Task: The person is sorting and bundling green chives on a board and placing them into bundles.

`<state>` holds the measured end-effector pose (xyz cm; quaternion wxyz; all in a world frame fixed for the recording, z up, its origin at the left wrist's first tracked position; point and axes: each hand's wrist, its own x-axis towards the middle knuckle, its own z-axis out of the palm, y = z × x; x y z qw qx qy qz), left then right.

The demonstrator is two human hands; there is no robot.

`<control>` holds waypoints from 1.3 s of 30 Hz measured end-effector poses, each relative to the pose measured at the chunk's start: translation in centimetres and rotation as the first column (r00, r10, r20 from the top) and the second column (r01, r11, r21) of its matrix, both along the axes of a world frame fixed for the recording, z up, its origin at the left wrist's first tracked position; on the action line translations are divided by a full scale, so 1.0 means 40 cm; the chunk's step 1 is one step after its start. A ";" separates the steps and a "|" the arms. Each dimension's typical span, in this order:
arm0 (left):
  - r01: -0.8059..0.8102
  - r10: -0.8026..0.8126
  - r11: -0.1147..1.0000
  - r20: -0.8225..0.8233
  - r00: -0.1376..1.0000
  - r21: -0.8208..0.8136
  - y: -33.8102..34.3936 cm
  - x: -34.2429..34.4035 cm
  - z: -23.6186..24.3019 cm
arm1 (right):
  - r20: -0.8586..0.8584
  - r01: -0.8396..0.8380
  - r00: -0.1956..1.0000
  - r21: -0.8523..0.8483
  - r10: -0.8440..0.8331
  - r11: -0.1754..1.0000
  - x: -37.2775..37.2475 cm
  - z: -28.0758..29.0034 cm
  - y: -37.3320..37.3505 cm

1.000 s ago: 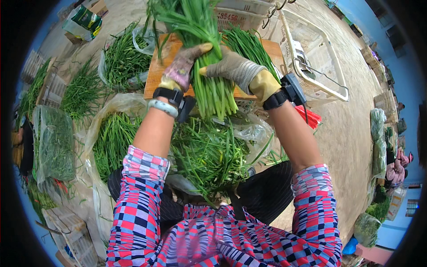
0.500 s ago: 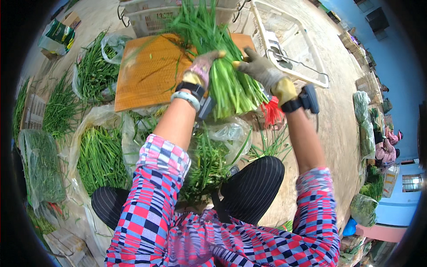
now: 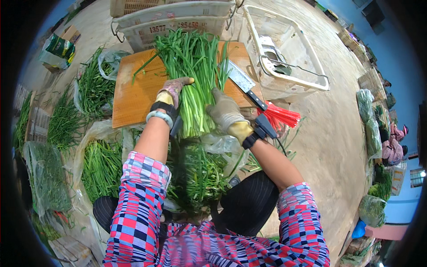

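A loose bunch of garlic chives (image 3: 193, 95) lies on the wooden board (image 3: 135, 93), green tips pointing away and pale cut ends over the near edge. My left hand (image 3: 172, 91), in a stained glove, holds the bunch from the left, a yellow fingertip resting on top. Against its right side, my gloved right hand (image 3: 224, 110) grips the stems, its fingers partly hidden by the leaves. A cleaver (image 3: 242, 80) with a black handle rests on the board's right part. Beside its handle are red strips (image 3: 282, 115).
White plastic crates (image 3: 178, 31) stand beyond the board, and another open crate (image 3: 307, 78) is at the right. Plastic bags of greens (image 3: 101, 167) lie at the left and between my knees. Along the far right wall, another person (image 3: 392, 147) sits among bundles.
Both hands have come lower and nearer, the right moving left, closing in on the bunch. The chives now lie flatter on the board, and the cleaver has come into view.
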<state>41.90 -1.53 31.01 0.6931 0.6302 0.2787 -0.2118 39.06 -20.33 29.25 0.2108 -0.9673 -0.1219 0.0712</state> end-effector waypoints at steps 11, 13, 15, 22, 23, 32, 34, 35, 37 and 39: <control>-0.066 0.071 0.996 0.077 0.995 -0.062 0.101 -0.019 -0.088 | -0.251 0.158 0.954 -0.036 -0.162 0.987 0.215 -0.016 0.005; -0.142 0.150 0.961 0.019 0.988 -0.236 0.093 -0.022 -0.102 | -0.291 0.171 0.940 -0.051 -0.178 0.984 0.218 -0.016 0.050; -0.127 0.131 0.935 -0.010 0.991 -0.331 0.109 -0.045 -0.077 | -0.179 0.145 0.973 -0.030 -0.148 0.989 0.192 -0.001 0.076; -0.102 0.214 0.770 0.104 0.971 -0.630 0.180 -0.125 -0.077 | -0.142 0.169 0.973 -0.114 -0.184 0.979 0.220 -0.003 0.042; -0.101 0.225 0.759 0.114 0.968 -0.643 0.197 -0.135 -0.082 | -0.140 0.131 0.979 -0.119 -0.147 0.984 0.218 0.009 0.054; -0.125 0.296 0.738 0.151 0.943 -0.663 0.258 -0.171 -0.119 | -0.002 0.067 0.998 -0.288 -0.070 0.955 0.078 0.027 0.188; -0.145 0.320 0.709 0.131 0.938 -0.691 0.233 -0.164 -0.106 | 0.074 0.078 0.996 -0.283 -0.059 0.956 0.128 -0.032 0.153; -0.178 0.371 0.716 0.152 0.916 -0.676 0.256 -0.175 -0.116 | 0.069 0.065 0.997 -0.303 -0.046 0.951 0.142 -0.025 0.151; -0.179 0.426 0.660 0.167 0.889 -0.730 0.271 -0.199 -0.126 | 0.046 0.089 0.996 -0.362 -0.077 0.928 0.163 -0.002 0.133; -0.150 0.459 0.595 0.180 0.870 -0.790 0.266 -0.232 -0.064 | 0.085 0.131 0.991 -0.358 -0.107 0.924 0.179 0.026 0.115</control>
